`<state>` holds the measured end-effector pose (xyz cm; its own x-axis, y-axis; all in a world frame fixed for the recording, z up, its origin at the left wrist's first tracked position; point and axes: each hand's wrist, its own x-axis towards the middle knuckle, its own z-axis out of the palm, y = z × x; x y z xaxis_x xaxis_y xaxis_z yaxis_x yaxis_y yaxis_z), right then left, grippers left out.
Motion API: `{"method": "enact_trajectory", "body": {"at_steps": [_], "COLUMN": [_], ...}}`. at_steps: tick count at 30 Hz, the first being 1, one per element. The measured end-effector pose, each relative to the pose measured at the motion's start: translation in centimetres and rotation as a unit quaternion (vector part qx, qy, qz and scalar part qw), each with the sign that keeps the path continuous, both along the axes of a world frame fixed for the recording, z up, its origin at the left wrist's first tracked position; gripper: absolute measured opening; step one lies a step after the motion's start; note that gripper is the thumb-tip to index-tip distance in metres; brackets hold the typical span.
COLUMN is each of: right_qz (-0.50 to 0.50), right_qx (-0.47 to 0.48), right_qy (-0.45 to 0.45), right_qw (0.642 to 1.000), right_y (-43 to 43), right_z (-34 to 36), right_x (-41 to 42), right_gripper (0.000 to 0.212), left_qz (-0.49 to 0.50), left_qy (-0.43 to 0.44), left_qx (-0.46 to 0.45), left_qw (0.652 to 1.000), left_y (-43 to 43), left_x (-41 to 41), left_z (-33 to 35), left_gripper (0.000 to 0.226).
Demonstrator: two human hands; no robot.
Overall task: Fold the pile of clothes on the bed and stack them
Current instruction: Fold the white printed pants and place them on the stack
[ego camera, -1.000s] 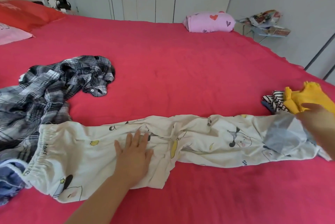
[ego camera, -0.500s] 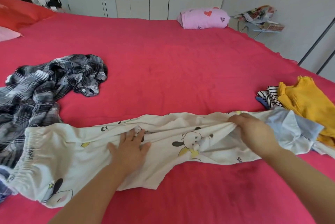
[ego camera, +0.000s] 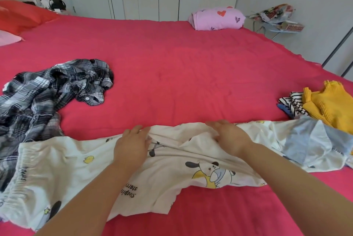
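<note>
Head view shows the trousers (ego camera: pixel 172 169) lying sideways across the near part of the bed (ego camera: pixel 181 67). The waistband is at the person's left, against the plaid shirt (ego camera: pixel 57 90). The blue-lined cuffs are at the right, touching the sweater (ego camera: pixel 332 106). The left hand (ego camera: pixel 131 146) and right hand (ego camera: pixel 229 138) sit near each other on the far edge at mid-length. The fingers of both are curled into the cloth, pinching up a loose ridge between them.

The step looks like taking hold of that edge to straighten or fold the trousers. To do it well, the hands should move apart along the same edge until the ridge pulls flat. The person can then carry the edge evenly so the seams line up, and press the crease with flat palms. Soft cotton will slump if only one hand lifts. The cuffs should come clear of the sweater first, so that nothing drags with them. The plaid shirt has yet to be folded.
</note>
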<state>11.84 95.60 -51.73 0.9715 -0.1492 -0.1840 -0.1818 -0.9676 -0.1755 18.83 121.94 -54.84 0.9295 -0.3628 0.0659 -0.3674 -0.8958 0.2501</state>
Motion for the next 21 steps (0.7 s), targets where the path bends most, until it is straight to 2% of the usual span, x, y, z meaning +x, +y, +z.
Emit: {"method": "enact_trajectory", "body": {"at_steps": [2,4,7,9,10,12,15,16,17,19,20,21], "right_qz": [-0.009,-0.058,-0.192,-0.243,-0.242,-0.196,-0.075,-0.029,0.01,0.053,0.051,0.039], "right_qx": [-0.027,-0.035,0.073,0.153,0.161,0.143,0.13,0.128,0.118,0.059,0.009,-0.022], "right_qy": [0.031,-0.003,-0.148,-0.18,-0.159,-0.119,-0.161,-0.166,-0.148,-0.047,0.014,0.057], "right_qw": [0.999,0.998,0.967,0.941,0.944,0.963,0.976,0.977,0.982,0.996,0.999,0.997], "right_y": [-0.5,-1.1,-2.2,-2.7,-2.5,-1.6,1.1,1.9,2.8,3.3,3.0,2.7], "right_z": [-0.5,-0.1,1.4,1.7,1.6,0.7,-0.1,-0.7,-1.2,-2.8,-3.7,-4.2], "right_x": [0.9,1.3,1.8,2.3,2.5,2.2,0.5,-0.4,-1.5,-3.6,-4.4,-4.9], "right_gripper": [0.019,0.019,0.019,0.014,0.016,0.045,0.045,0.045,0.053,0.095,0.108,0.107], "left_qz": [0.007,0.026,0.08,0.104,0.103,0.065,-0.02,-0.05,-0.08,-0.109,-0.104,-0.094], "left_qy": [0.027,0.044,0.013,0.001,0.013,0.045,0.034,0.032,0.036,0.06,0.071,0.068], "left_qx": [0.013,-0.006,-0.103,-0.172,-0.192,-0.197,-0.176,-0.152,-0.097,0.051,0.086,0.093], "left_qw": [1.0,0.999,0.991,0.98,0.976,0.977,0.984,0.987,0.991,0.991,0.988,0.989], "left_y": [-0.1,-0.3,-0.5,-1.0,-1.2,-1.6,-1.3,-0.9,-0.4,1.0,1.7,2.3], "left_x": [0.9,1.7,3.1,3.9,4.1,3.7,1.4,0.5,-0.3,-1.4,-1.8,-2.0], "left_z": [-0.1,0.5,1.5,1.6,1.4,0.5,-0.2,-0.4,-0.9,-1.7,-1.8,-1.7], "left_gripper": [0.03,0.021,0.016,0.021,0.025,0.038,0.05,0.051,0.052,0.053,0.053,0.053]}}
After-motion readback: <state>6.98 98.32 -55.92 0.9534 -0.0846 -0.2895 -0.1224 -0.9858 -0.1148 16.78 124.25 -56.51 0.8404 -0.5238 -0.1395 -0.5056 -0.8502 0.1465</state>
